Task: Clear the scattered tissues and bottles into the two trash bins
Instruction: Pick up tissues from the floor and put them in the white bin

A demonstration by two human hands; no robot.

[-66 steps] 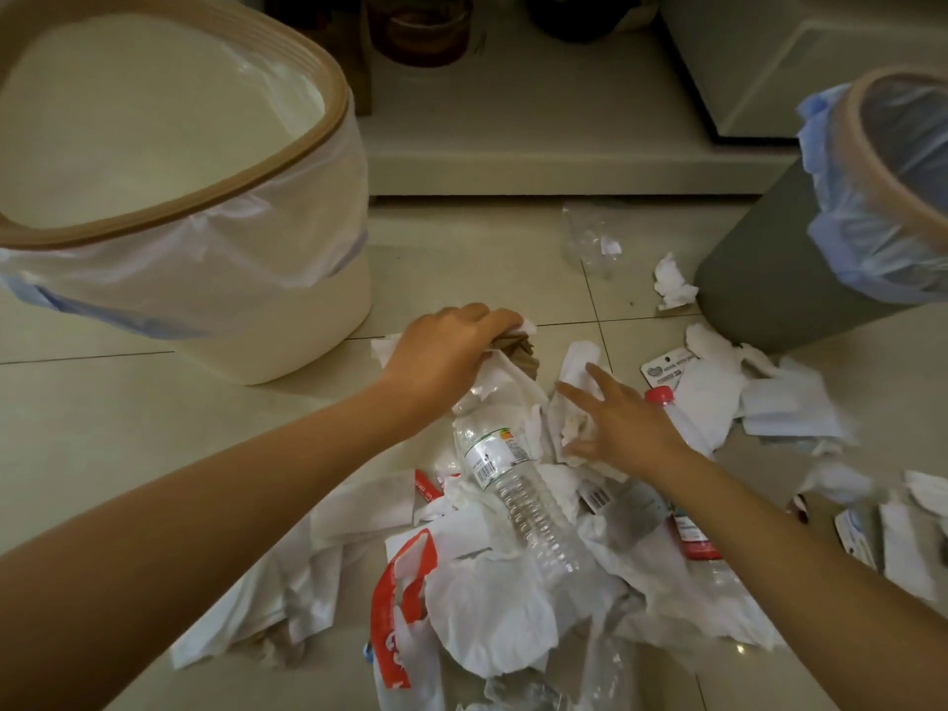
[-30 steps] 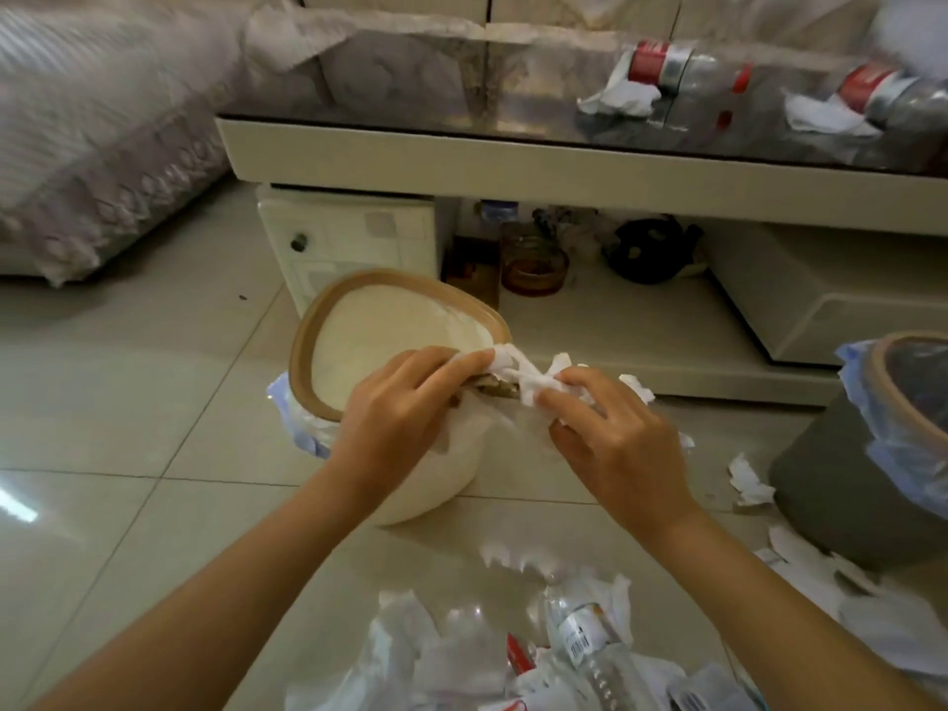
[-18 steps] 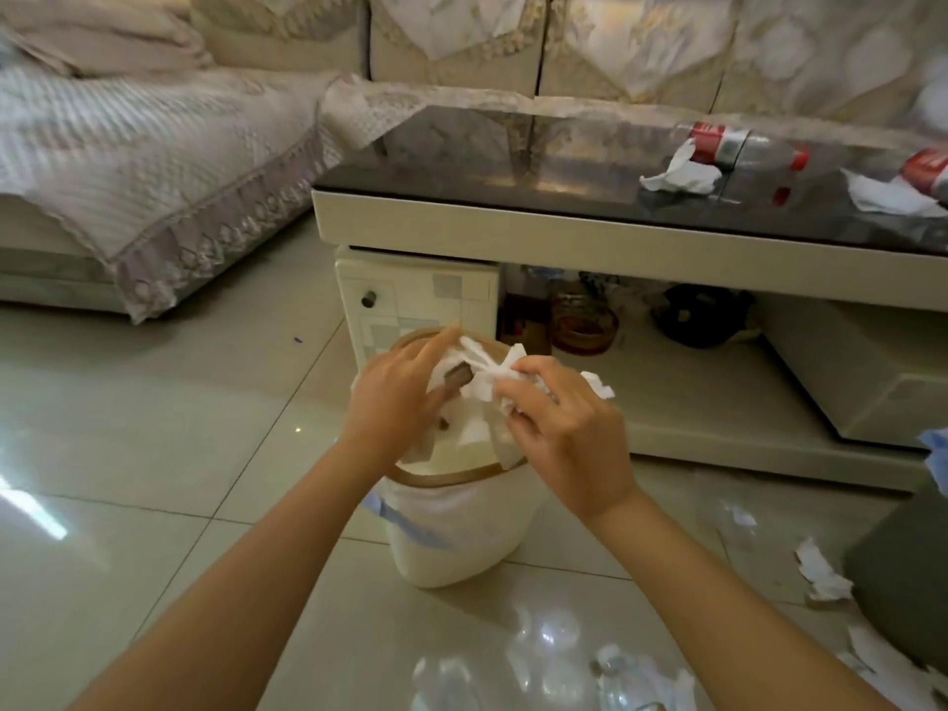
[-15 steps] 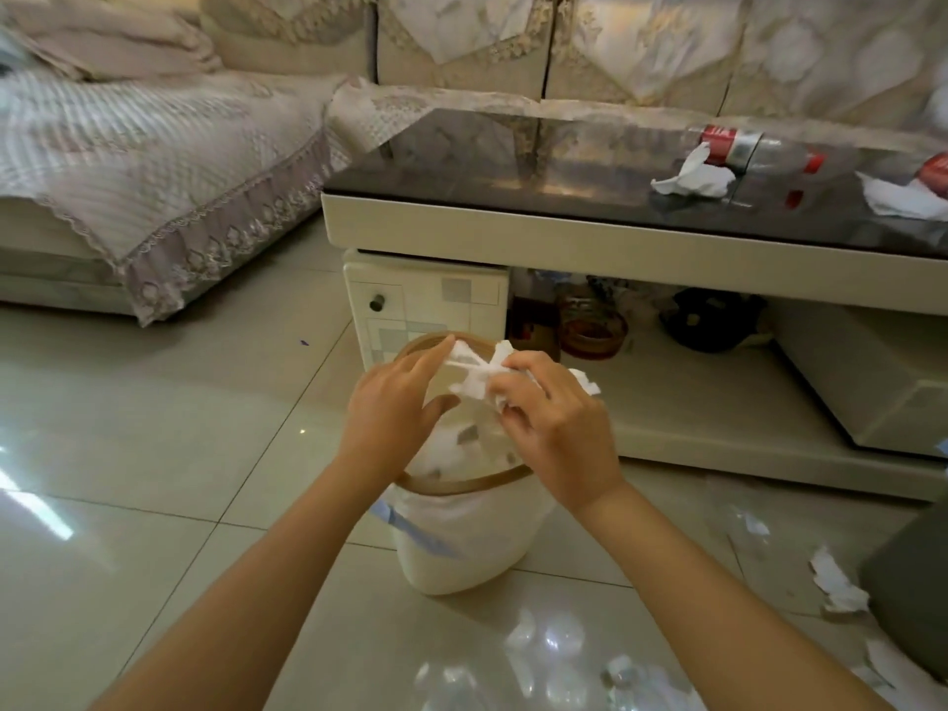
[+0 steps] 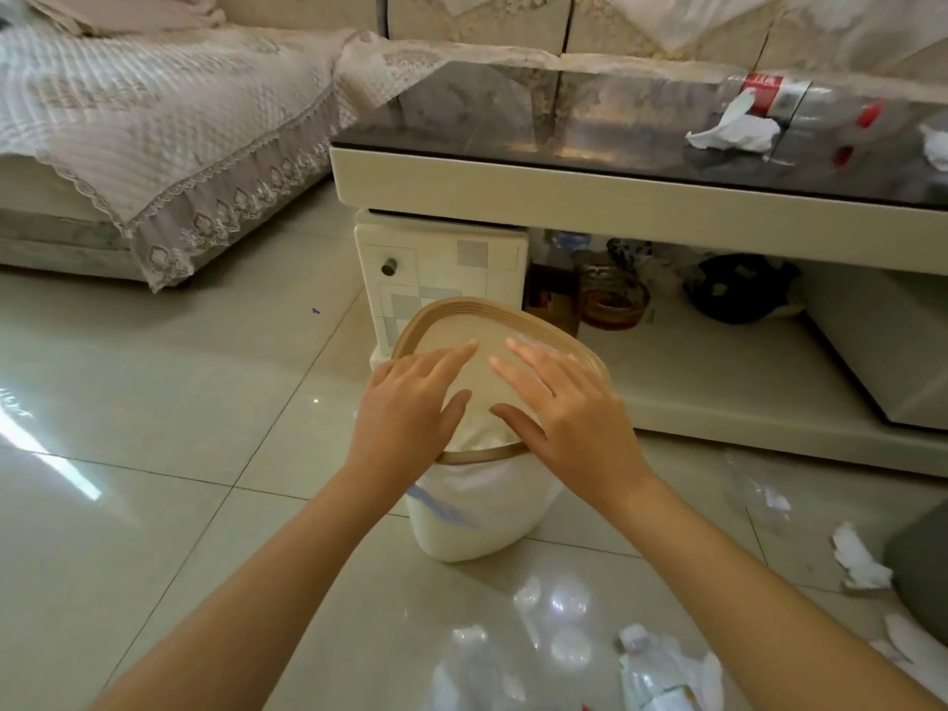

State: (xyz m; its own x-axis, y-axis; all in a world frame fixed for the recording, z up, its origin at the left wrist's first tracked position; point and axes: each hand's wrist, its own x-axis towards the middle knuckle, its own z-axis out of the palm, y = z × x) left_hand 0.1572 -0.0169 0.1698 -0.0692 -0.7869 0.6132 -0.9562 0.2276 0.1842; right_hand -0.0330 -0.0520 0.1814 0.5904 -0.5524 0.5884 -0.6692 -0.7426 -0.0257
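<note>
Tiled floor, cream bin [image 5: 477, 526] beneath left hand [image 5: 405, 407] and right hand [image 5: 569, 418], fingers spread, empty.

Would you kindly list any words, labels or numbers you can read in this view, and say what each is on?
No text here can be read.
Red label on the bottle lying on the coffee table: white print, too blurred.
Label on the bottle on the floor: too blurred.
White bin: no print visible.

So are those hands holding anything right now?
No, both are empty: the left hand and right hand hover with fingers spread over the cream bin.
</note>
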